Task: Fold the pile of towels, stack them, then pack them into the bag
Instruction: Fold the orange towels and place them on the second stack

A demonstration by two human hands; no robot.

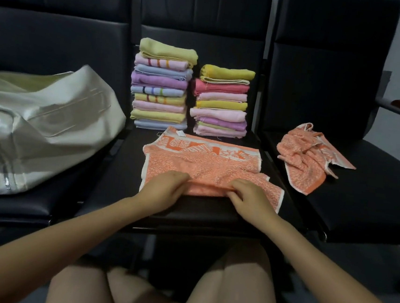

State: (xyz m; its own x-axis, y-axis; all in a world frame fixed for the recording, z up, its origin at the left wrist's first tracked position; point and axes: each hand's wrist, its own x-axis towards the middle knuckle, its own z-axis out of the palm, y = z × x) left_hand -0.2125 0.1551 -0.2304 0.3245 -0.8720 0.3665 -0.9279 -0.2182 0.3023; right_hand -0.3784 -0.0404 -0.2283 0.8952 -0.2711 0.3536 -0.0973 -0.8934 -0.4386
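At centre, on the bench: my orange towel (207,166) lies spread flat on the middle seat (188,213), its near edge at 6 o'clock under my fingers.
Left hand (166,187): curled over the near hem, pinching it, I think; the fingertips are buried in the cloth.
Right hand (250,199): just beside the left, gripping the same hem.
Step in hand: starting the first fold of this towel, near edge to far edge.
Next move: lift the hem evenly with both hands and carry it toward 12 o'clock, lining it up with the patterned border.
Folded stacks: taller stack (162,84) at 11 o'clock, shorter stack (222,102) at 12 o'clock, side by side.
Still to fold: crumpled orange towel (310,157) at 2 o'clock on the next seat.
Bag (38,123): at 9 o'clock, slumped, nothing packed that I can see.
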